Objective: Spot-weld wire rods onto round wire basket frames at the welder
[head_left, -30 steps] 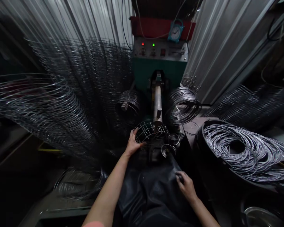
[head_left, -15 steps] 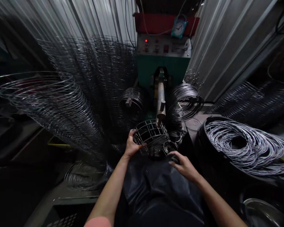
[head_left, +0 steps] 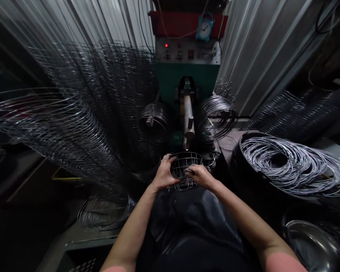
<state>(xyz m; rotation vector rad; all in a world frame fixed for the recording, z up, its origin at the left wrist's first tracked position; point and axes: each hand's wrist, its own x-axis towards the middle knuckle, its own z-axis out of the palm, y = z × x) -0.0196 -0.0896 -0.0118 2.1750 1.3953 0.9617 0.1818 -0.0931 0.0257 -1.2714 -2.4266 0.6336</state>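
Observation:
A small round wire basket (head_left: 184, 160) sits in front of me, close below the tip of the machine's metal arm (head_left: 187, 121). My left hand (head_left: 164, 174) grips its left side, thumb at the lower edge and fingers at the upper rim. My right hand (head_left: 200, 175) is closed at the basket's front right, fingertips pinched together against its wires. Whatever those fingertips hold is too small and dark to make out. Just right of the basket lie small metal rings (head_left: 208, 158), partly behind my right hand.
Behind stands a green machine (head_left: 187, 71) with a red light and a blue clock (head_left: 205, 27). Wire coils (head_left: 218, 115) hang beside its arm. Tall stacks of wire rings (head_left: 82, 132) lean at left. A black tub (head_left: 245, 172) of wire hoops stands right, above a metal bowl (head_left: 314, 241).
The basket has tipped and come down toward me, away from the machine's arm tip. My right hand has moved left from the rings to the basket and closed.

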